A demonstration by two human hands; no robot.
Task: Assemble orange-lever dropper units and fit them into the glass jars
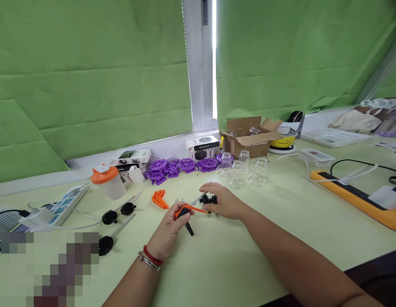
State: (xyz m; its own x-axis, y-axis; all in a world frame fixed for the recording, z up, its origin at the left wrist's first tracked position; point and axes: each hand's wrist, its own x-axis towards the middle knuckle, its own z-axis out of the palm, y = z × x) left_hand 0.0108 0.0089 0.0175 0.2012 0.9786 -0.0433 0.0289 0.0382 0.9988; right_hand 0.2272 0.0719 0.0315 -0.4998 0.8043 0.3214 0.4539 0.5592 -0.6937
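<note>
My left hand [172, 226] is closed round an orange curved piece [198, 209] and a black-handled part [189, 229]. A thin metal rod [198, 198] slants up between the two hands. My right hand [225, 201] bends over small black parts [213, 199] on the table, its fingertips beside the rod; whether it grips anything is hidden. More orange curved pieces [159, 199] lie left of the hands. Further left are metal rods with round black ends [128, 208].
Purple round frames [186, 165] and clear glass jars [244, 157] stand along the back, with an open cardboard box [253, 140] behind. A lidded cup [110, 183] and a power strip [68, 207] are left; an orange power strip [360, 200] is right.
</note>
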